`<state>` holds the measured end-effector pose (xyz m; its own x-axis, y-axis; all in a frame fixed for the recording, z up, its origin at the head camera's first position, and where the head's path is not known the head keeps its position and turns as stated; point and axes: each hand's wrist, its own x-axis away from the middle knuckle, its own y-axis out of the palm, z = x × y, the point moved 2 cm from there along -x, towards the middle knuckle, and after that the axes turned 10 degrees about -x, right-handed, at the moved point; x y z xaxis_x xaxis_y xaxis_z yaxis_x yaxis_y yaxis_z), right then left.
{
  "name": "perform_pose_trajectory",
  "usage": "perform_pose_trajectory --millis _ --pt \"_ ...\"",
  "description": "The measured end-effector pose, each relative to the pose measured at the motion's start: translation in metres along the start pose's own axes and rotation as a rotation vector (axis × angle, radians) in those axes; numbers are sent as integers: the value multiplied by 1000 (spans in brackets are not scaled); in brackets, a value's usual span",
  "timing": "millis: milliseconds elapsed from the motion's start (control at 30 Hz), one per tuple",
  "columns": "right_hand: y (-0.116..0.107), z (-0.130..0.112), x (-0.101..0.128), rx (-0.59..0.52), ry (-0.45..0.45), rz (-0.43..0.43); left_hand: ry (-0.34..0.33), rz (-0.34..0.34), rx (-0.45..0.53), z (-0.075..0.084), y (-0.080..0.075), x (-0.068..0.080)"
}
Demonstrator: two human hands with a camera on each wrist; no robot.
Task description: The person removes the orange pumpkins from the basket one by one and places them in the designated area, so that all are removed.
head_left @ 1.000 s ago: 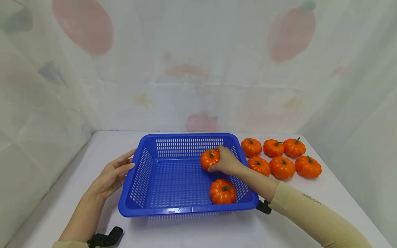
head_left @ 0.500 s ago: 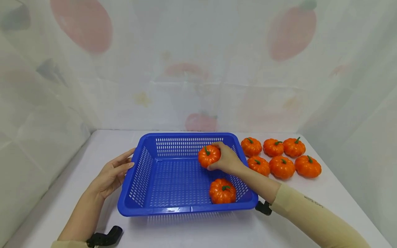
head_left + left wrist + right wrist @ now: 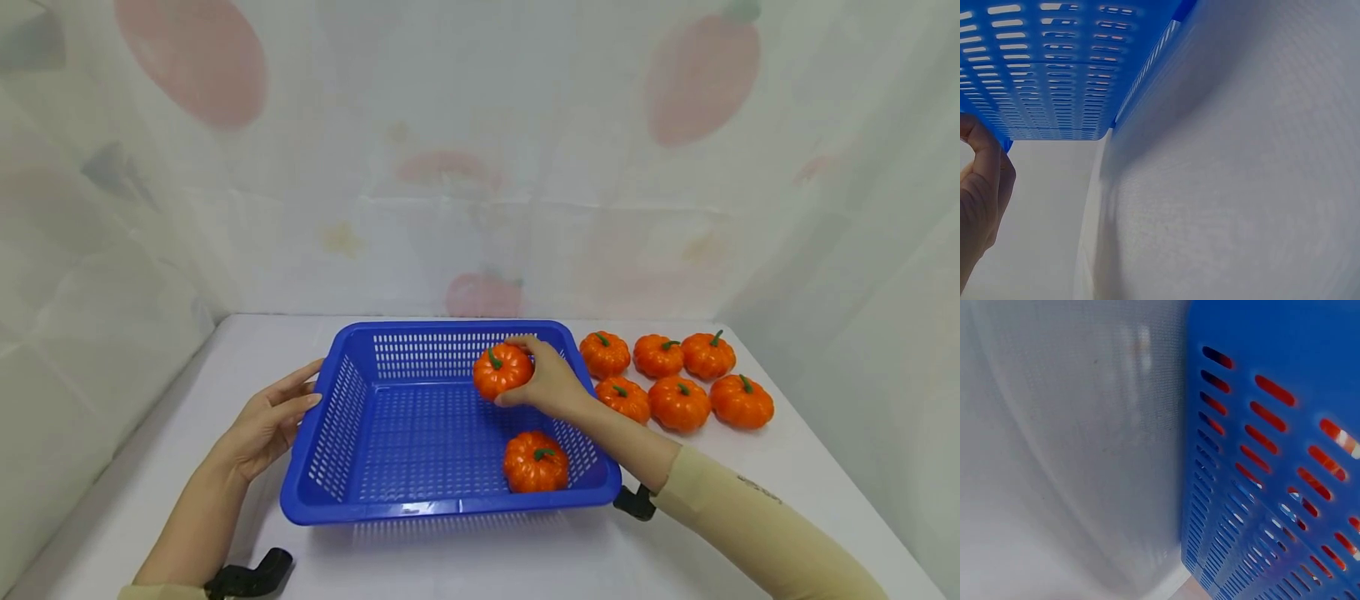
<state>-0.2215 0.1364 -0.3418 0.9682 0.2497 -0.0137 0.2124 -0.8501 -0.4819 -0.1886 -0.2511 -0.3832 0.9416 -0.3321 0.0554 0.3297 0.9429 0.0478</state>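
Note:
A blue plastic basket [image 3: 420,442] with slotted walls stands in the middle of the table. My left hand [image 3: 262,425] grips its left rim, thumb and fingers at the edge; the left wrist view shows that hand [image 3: 982,187] by the basket's slotted wall [image 3: 1054,69]. Inside the basket's right half, my right hand [image 3: 551,379] holds a small orange pumpkin [image 3: 501,372] with a green stem, thumb in front and fingers behind. A second pumpkin [image 3: 536,462] sits in the near right corner. In the right wrist view, the basket wall [image 3: 1241,319] hides the right hand.
To the right of the basket, several more orange pumpkins [image 3: 678,404] lie in two rows on the white table [image 3: 780,483]. A pale printed curtain [image 3: 600,167] hangs behind and at both sides.
The pumpkin in my right hand has risen slightly and shifted left, its stem tilting further left. My left hand keeps its hold on the rim.

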Motion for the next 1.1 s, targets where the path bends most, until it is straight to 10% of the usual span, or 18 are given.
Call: perform_pose_trajectory --millis 1100 --pt "-76 4 30 -405 78 -160 -3 9 2 0 0 0"
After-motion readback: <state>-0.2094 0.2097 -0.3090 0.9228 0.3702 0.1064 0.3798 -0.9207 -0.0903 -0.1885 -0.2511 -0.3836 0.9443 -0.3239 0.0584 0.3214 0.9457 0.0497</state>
